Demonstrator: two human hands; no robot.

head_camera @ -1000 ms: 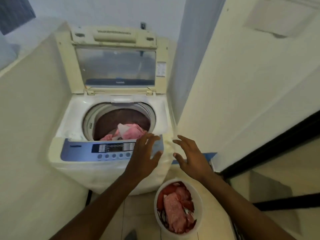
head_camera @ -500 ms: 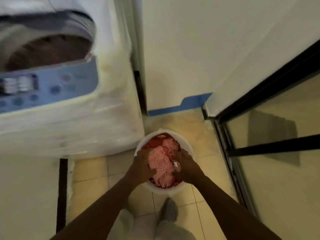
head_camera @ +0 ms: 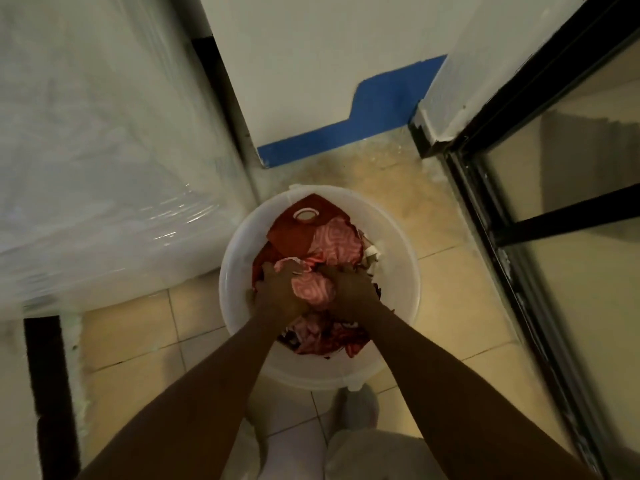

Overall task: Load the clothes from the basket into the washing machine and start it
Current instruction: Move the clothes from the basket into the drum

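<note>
The clothes (head_camera: 320, 265) are a crumpled heap of reds and pinks: a plain dark-red piece at the top with a pale oval ring on it, a pink piece with white swirls beside it, and more patterned red and pink cloth lower down, with a scrap of white at the right edge. All of it lies in the basket (head_camera: 391, 244) — a round, translucent white tub standing on the tile floor (head_camera: 131, 327), just beside the front corner of the washer (head_camera: 104, 150).

Both hands are down in the heap. The left hand (head_camera: 278, 296) is closed around a wad of pink swirl cloth (head_camera: 313, 289), fingers curled into it from the left. The right hand (head_camera: 349, 292) presses against the same wad from the right, its fingers buried in the fabric (it looks like a grip on that wad, though the fingertips are hidden). The wad sits between the two hands, touching the rest of the pile.

The basket is well filled, cloth reaching close to its rim at the far side. Only the washer's white front shows, wrapped in clear plastic film; its tub is out of view. Behind the basket a wall (head_camera: 311, 64) carries a blue painted strip (head_camera: 346, 133) at floor level — to the right runs a black-framed glass door (head_camera: 540, 209). A grey shoe (head_camera: 358, 403) stands just below the basket.
</note>
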